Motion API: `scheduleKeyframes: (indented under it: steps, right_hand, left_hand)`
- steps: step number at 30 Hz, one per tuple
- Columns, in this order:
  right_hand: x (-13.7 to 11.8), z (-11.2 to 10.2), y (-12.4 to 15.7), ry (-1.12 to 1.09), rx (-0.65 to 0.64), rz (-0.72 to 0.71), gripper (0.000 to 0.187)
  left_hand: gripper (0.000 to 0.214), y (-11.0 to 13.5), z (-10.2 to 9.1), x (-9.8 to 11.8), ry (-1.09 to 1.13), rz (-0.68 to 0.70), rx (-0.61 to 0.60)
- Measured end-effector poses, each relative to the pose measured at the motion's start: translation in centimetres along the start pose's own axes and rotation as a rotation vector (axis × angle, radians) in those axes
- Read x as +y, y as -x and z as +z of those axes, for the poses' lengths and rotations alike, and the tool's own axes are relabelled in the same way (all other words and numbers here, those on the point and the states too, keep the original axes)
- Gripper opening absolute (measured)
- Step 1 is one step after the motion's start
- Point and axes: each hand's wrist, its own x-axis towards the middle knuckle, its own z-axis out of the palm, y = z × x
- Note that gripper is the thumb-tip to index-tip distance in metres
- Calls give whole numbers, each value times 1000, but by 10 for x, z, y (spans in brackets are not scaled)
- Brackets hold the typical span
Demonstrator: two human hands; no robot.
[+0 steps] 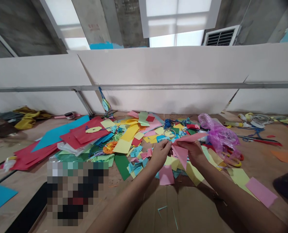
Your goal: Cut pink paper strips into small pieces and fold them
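Both my hands meet over the middle of a wooden table, pinching one folded piece of pink paper point(182, 152). My left hand point(160, 153) grips the paper's left end with closed fingers. My right hand point(194, 151) holds its right part, from which a long pink edge runs up to the right. A pointed pink flap hangs down between the hands. Beneath them lies a heap of coloured paper scraps point(134, 142) in yellow, blue, green and pink.
Large red sheets point(85, 134) and a blue sheet point(56, 132) lie at the left. A crumpled purple plastic bag point(219, 134) sits right of my hands, red-handled scissors point(262, 139) beyond it. Tape rolls point(258, 121) rest at far right. White partition boards point(170, 81) close the back.
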Motion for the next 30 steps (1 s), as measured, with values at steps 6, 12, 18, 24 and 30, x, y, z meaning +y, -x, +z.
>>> scheduleKeyframes:
  steps: [6, 12, 18, 24, 30]
  right_hand:
    - [-5, -8, -3, 54, -22, -125, 30]
    - [-8, -15, -4, 45, -123, -102, 37]
    - [-10, -13, -3, 64, -149, -8, 37]
    - [-4, -16, -8, -7, -179, -20, 46]
    - [2, -16, -13, -39, -177, 84, 46]
  left_hand:
    - [40, 1, -1, 6, 50, -31, 21]
    - [45, 2, -6, 14, 112, -127, -56]
    - [46, 2, -7, 16, 164, -197, -144]
    - [45, 2, -6, 14, 101, -159, -144]
    - [42, -4, -7, 1, 41, -48, 27]
